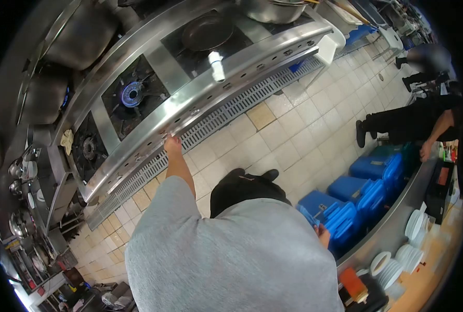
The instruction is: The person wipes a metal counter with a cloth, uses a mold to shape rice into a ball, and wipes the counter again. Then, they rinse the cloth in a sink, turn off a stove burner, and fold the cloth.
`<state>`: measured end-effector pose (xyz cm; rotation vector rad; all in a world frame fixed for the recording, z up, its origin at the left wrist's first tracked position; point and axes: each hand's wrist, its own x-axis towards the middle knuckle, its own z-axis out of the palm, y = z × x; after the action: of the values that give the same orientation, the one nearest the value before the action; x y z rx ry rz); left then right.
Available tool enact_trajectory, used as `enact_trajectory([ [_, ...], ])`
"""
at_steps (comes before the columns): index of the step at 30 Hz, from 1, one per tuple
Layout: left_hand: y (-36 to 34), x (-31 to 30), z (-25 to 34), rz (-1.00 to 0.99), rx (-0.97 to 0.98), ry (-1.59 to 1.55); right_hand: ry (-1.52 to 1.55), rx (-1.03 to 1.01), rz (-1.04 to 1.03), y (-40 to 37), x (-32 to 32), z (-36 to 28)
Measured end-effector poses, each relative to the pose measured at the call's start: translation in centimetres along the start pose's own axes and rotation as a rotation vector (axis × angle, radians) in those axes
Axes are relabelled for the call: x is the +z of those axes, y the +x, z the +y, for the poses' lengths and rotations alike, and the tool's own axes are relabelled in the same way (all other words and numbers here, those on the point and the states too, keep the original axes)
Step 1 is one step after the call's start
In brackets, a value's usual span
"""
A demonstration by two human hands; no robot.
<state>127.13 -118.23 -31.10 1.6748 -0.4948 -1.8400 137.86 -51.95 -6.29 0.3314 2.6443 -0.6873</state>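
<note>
My left hand (173,144) reaches to the front panel of the steel stove (182,104), fingers closed on a control knob that they mostly hide. Above that hand, a gas burner (132,94) burns with a blue flame. My right hand (322,235) hangs low by my side, partly covered by my grey shirt. Its fingers look curled beside something blue, which I cannot make out against the blue bins (340,216) behind it.
A dark frying pan (208,32) and a large metal pot (273,10) stand on the stove. A white cloth (217,66) lies over its front edge. White plates (390,273) and an orange-red bottle (353,285) are on the right counter. A person in black (408,122) stands nearby.
</note>
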Motion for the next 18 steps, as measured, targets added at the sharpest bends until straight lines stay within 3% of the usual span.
enact_trajectory([
  [1,0.1,0.8,-1.3,-0.006,0.000,-0.004,-0.045,-0.030,-0.010,1.2,-0.6,1.2],
  [4,2.1,-3.0,-6.8,-0.134,0.422,0.632,0.049,-0.025,0.030,5.5,-3.0,2.5],
  [6,2.6,-5.8,-12.0,-0.286,0.707,1.040,-0.084,-0.125,0.046,9.0,-5.0,2.5],
  [7,2.3,-2.7,-15.9,-0.369,0.868,1.219,-0.038,-0.213,0.099,11.0,-5.7,2.5],
  [8,-3.1,-1.1,-17.8,-0.425,0.871,1.210,0.051,-0.292,0.148,13.4,-5.7,3.0],
  [9,-9.1,0.3,-19.3,-0.214,0.476,1.164,-0.021,-0.335,0.153,15.4,-7.0,1.7],
  [11,-20.4,3.8,-19.8,-0.266,0.435,1.395,0.134,-0.261,0.135,19.4,-8.9,-1.1],
  [13,-21.6,5.6,-21.7,-0.359,0.419,1.637,0.386,-0.242,0.099,23.9,-10.4,-3.5],
  [15,-18.8,7.6,-23.5,-0.449,0.425,1.650,0.564,-0.254,0.101,28.7,-11.0,-4.7],
  [16,-18.5,9.3,-23.7,-0.464,0.437,1.641,0.823,-0.198,0.043,30.7,-11.9,-6.3],
  [17,-18.6,11.5,-23.6,-0.498,0.542,1.756,1.082,-0.143,-0.020,32.8,-13.2,-7.2],
  [18,-18.7,14.0,-24.1,-0.526,0.654,1.869,1.088,-0.156,-0.005,34.9,-14.4,-7.4],
])
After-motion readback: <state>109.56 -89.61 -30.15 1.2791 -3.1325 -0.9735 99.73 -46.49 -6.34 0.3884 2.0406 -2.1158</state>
